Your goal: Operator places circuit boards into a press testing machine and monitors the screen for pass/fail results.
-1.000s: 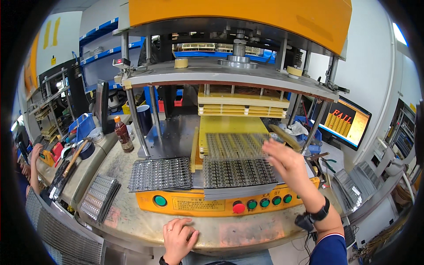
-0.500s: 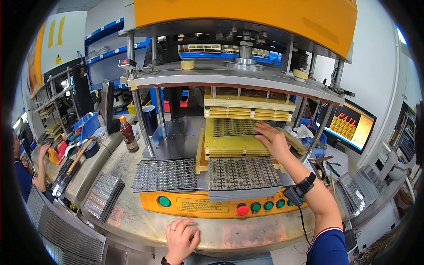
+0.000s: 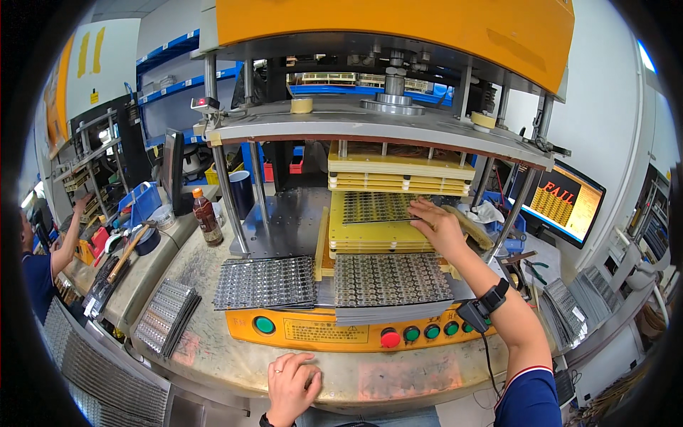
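My right hand [image 3: 440, 228] reaches into the press and lies flat on a perforated metal panel [image 3: 377, 207] resting on the yellow fixture block [image 3: 370, 235]. Its fingers press the panel's right edge. My left hand [image 3: 292, 384] rests on the worn front edge of the bench, fingers loosely spread, holding nothing. In front of the fixture lie two stacks of similar panels, one on the right [image 3: 393, 280] and one on the left [image 3: 265, 282]. Below them runs the yellow control strip [image 3: 313, 331] with green and red buttons.
The press's upper plate [image 3: 370, 128] hangs over the fixture on steel columns [image 3: 231, 206]. A brown bottle [image 3: 207, 218] stands at the left. More panel stacks lie at the left [image 3: 165, 317] and right [image 3: 569, 306]. A monitor [image 3: 565, 203] glows at right. Another person [image 3: 43, 263] works at far left.
My right hand moved from above the front right panel stack forward into the press and settled on the panel on the yellow fixture. My left hand stayed on the bench edge.
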{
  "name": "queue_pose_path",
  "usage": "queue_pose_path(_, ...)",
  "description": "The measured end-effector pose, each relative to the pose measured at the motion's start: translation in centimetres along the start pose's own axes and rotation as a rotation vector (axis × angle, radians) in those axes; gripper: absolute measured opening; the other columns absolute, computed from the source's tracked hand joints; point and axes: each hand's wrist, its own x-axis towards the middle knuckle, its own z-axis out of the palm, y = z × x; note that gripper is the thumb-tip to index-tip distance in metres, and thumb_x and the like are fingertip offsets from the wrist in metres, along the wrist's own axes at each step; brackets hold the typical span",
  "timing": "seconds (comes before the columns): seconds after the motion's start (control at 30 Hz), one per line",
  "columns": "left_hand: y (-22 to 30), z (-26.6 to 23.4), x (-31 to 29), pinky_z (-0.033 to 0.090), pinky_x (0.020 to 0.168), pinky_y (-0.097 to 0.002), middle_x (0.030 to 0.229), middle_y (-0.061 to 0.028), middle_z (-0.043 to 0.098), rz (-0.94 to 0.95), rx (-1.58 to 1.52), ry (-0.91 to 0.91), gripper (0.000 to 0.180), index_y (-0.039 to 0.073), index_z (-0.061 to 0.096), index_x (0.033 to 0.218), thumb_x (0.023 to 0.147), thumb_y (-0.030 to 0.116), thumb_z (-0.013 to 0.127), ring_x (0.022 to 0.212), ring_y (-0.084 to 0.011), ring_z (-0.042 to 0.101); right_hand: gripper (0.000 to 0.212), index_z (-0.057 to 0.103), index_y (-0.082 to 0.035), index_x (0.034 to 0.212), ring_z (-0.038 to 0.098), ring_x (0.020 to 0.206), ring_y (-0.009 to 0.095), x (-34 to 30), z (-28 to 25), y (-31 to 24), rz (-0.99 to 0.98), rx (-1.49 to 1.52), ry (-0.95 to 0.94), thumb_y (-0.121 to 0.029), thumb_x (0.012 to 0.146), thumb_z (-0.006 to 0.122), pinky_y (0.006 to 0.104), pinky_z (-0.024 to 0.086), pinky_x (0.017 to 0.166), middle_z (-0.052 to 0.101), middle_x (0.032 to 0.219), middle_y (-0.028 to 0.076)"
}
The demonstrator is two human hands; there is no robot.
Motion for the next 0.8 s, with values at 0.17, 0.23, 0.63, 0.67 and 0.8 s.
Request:
queue_pose_path(0.17,0.0,0.0,0.0,0.04,0.089,-0.0431,0.115,-0.0034,0.067,0.001,0.002,0.001,0.015,0.013,0.065,0.086,0.076,0.01,0.076,0.107,-0.0311,0.058,0.032,0.074,-0.006,0.122,0.058,0.133,0.031,-0.1,-0.2,0.0,0.0,-0.01,-0.01,-0.017,0.092,0.074,0.043,0.051,0.107,0.069,0.131,0.013)
queue_pose_path(0.23,0.0,0.0,0.0,0.04,0.089,-0.0431,0.115,-0.0033,0.067,0.003,0.002,0.002,0.015,0.013,0.065,0.086,0.076,0.01,0.076,0.107,-0.031,0.058,0.032,0.074,-0.006,0.121,0.059,0.132,0.032,-0.1,-0.3,0.0,-0.009,-0.016,-0.015,-0.018,0.092,0.073,0.0432,0.051,0.106,0.069,0.13,0.013)
queue_pose_path(0.63,0.0,0.2,0.1,0.04,0.088,-0.0395,0.111,-0.0012,0.068,-0.01,0.032,0.018,0.015,0.014,0.066,0.088,0.077,0.011,0.076,0.105,-0.0273,0.061,0.031,0.075,-0.009,0.118,0.063,0.124,0.03,0.8,-1.3,-0.5,0.061,-0.007,-0.244,-0.03,0.097,0.068,0.0495,0.05,0.104,0.071,0.127,0.012)
queue_pose_path(0.67,0.1,0.2,0.2,0.041,0.088,-0.0394,0.11,-0.0014,0.068,-0.025,0.025,0.02,0.014,0.013,0.066,0.088,0.078,0.012,0.076,0.104,-0.0271,0.061,0.033,0.074,-0.01,0.12,0.061,0.126,0.029,0.5,-1.9,-1.0,0.056,-0.117,-0.211,-0.032,0.096,0.069,0.0545,0.045,0.107,0.07,0.127,0.011)
queue_pose_path(0.8,-0.7,0.4,-0.2,0.04,0.087,-0.0393,0.106,-0.0007,0.069,-0.064,-0.026,-0.057,0.012,0.013,0.067,0.09,0.081,0.013,0.074,0.101,-0.0259,0.063,0.039,0.069,-0.013,0.126,0.059,0.13,0.028,-1.9,-4.8,-6.5,-0.069,-0.219,-0.205,-0.034,0.093,0.072,0.0615,0.034,0.113,0.069,0.128,0.011)
